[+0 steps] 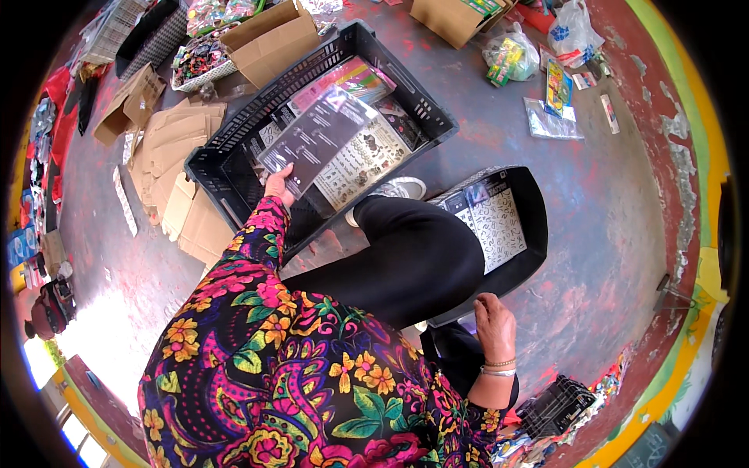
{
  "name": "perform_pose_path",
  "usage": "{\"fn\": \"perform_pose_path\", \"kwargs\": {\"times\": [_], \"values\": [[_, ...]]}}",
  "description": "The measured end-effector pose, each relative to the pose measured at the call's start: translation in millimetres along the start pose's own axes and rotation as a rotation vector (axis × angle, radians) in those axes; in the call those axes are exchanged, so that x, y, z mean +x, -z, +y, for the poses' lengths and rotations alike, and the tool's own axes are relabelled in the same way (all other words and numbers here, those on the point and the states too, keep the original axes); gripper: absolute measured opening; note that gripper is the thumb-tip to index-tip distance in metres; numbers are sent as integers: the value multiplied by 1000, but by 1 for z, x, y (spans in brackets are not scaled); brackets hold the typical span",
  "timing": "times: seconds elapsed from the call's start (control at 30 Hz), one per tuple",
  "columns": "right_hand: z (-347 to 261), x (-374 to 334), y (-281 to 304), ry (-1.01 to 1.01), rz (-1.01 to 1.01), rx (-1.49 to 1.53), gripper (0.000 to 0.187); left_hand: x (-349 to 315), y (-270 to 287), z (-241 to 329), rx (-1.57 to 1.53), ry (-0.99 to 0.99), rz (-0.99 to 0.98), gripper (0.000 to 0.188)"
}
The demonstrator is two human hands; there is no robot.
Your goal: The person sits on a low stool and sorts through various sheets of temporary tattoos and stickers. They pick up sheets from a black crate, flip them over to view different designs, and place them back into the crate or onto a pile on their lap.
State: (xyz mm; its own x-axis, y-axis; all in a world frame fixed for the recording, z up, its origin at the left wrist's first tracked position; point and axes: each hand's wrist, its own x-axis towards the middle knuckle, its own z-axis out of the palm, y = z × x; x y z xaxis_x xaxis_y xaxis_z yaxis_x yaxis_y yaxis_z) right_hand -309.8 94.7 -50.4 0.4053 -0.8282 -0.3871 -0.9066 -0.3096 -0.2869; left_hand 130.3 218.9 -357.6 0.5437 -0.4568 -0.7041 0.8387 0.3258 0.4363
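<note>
My left hand (279, 186) grips the lower edge of a flat dark grey sheet with small white drawings (300, 148), apparently in clear plastic. It is held over a large black plastic crate (433, 117). Inside that crate lie a cream sheet of dark printed designs (360, 168) and colourful packets (374, 78). My right hand (496, 331) hangs beside my knee with its fingers curled in, and nothing shows in them. Near it stands a smaller black basket (534, 226), which holds a white sheet of black, letter-like shapes (497, 226).
Flattened cardboard (168, 148) lies left of the crate, with open cardboard boxes (273, 43) behind it. A plastic bag (511, 54) and flat packets (554, 121) lie on the floor at the far right. A dark wire basket (558, 405) stands at the lower right.
</note>
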Motion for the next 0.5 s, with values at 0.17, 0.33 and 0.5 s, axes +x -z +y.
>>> {"fn": "perform_pose_path", "kwargs": {"times": [0.17,0.33,0.5], "values": [[4,-10,-1,17,4,-50,17,13,13,-44,53,194,-130,20],[6,-13,-3,-22,-18,-111,18,24,-11,-89,321,320,52,24],[4,-3,-9,88,-59,-47,18,163,136,-112,941,22,172,32]]}}
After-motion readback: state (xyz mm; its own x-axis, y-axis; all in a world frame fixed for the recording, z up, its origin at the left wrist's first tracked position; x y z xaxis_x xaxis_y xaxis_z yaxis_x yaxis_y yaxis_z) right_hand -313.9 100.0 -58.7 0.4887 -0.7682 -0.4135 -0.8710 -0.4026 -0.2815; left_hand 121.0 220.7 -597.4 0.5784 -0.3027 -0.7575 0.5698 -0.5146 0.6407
